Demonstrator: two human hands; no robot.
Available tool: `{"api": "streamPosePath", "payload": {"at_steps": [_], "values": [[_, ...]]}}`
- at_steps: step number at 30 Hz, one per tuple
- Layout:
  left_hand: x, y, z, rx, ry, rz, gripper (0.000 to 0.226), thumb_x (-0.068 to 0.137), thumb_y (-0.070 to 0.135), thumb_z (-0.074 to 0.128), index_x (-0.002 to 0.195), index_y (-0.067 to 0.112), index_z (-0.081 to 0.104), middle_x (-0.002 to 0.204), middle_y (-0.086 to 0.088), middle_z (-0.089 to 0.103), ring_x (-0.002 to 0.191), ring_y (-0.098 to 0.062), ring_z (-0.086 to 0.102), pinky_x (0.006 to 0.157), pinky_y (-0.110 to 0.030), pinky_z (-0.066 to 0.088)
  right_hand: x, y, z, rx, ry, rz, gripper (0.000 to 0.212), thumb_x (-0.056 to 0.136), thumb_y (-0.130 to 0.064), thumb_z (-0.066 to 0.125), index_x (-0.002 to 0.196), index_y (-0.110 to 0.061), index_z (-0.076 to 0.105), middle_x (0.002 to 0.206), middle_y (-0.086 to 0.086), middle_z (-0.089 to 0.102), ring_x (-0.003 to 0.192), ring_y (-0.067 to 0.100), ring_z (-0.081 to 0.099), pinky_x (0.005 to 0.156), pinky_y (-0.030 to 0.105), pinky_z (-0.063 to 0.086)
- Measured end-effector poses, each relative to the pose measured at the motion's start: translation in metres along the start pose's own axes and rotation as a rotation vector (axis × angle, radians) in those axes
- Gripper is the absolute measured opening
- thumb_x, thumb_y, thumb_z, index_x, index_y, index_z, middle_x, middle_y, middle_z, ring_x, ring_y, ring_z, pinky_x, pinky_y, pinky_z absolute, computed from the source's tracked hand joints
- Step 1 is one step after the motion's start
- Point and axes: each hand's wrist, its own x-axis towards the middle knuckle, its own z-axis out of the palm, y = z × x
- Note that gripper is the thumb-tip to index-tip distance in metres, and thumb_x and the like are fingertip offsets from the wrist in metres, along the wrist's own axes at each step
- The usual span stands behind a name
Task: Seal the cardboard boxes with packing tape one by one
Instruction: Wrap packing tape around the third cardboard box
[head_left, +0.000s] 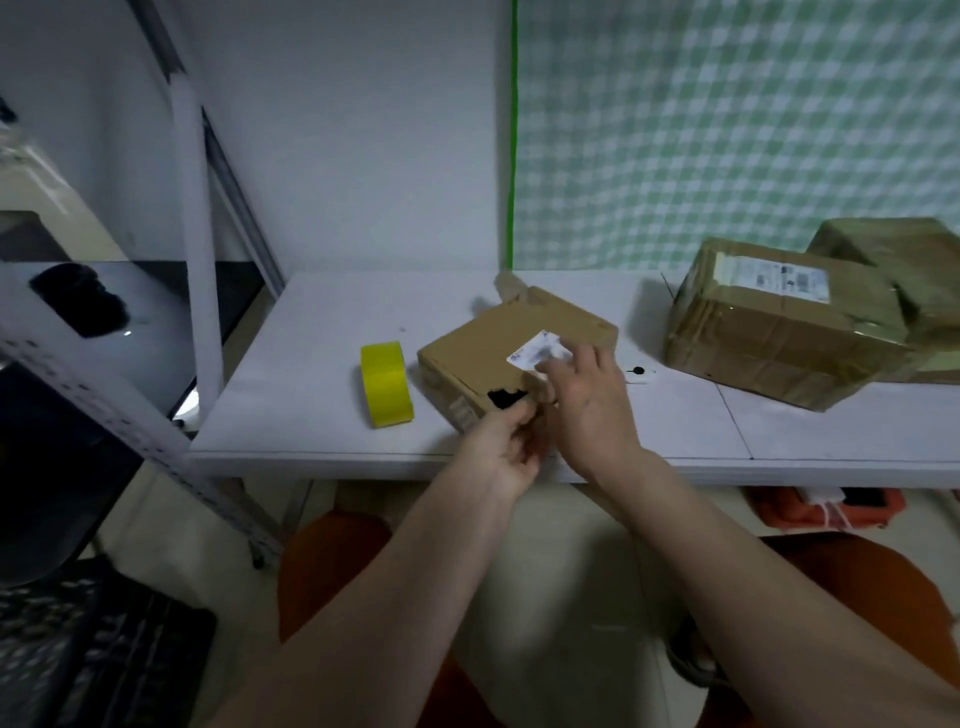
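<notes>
A small brown cardboard box (488, 353) lies on the white table (311, 415), with a white label on top and a torn dark hole at its near edge. My left hand (506, 447) grips the box's near corner by the hole, fingers curled. On the box top, beside the label, lies my right hand (587, 400), its fingers pressing the cardboard. A roll of yellow packing tape (387, 383) stands on edge just left of the box, touched by neither hand.
Two larger taped cardboard boxes (779, 332) sit at the table's right, one (904, 260) behind the other. A small white object with a black dot (638, 372) lies by the right hand. A metal shelf frame (195, 234) stands at left. Orange items sit under the table.
</notes>
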Motion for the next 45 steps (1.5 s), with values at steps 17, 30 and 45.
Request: {"api": "streamPosePath", "payload": {"at_steps": [17, 30, 45], "values": [[0.018, 0.027, -0.026, 1.809, 0.178, 1.063, 0.033, 0.081, 0.036, 0.072, 0.112, 0.025, 0.069, 0.146, -0.003, 0.04, 0.137, -0.025, 0.025, 0.114, -0.037, 0.021, -0.011, 0.001, -0.006, 0.638, -0.319, 0.597, 0.023, 0.075, -0.04, 0.063, 0.08, -0.018, 0.06, 0.075, 0.002, 0.064, 0.063, 0.024, 0.064, 0.054, 0.035, 0.057], [0.024, 0.009, 0.027, 2.251, 0.237, 0.924, 0.046, 0.081, 0.018, 0.069, 0.121, 0.012, 0.048, 0.125, -0.012, 0.047, 0.116, -0.032, 0.045, 0.086, -0.04, 0.044, -0.016, 0.025, -0.006, 0.658, -0.251, 0.469, 0.015, 0.085, -0.009, 0.057, 0.072, -0.004, 0.051, 0.073, 0.012, 0.059, 0.078, 0.032, 0.061, 0.075, 0.041, 0.05], [0.022, 0.021, -0.028, 1.909, 0.083, 1.048, 0.063, 0.077, 0.064, 0.062, 0.13, 0.03, 0.055, 0.141, 0.002, 0.046, 0.136, -0.023, 0.032, 0.115, -0.051, 0.018, -0.019, 0.028, 0.006, 0.747, -0.041, 0.559, 0.01, 0.089, -0.017, 0.057, 0.097, -0.015, 0.05, 0.082, 0.0, 0.056, 0.086, 0.028, 0.06, 0.082, 0.047, 0.051]]}}
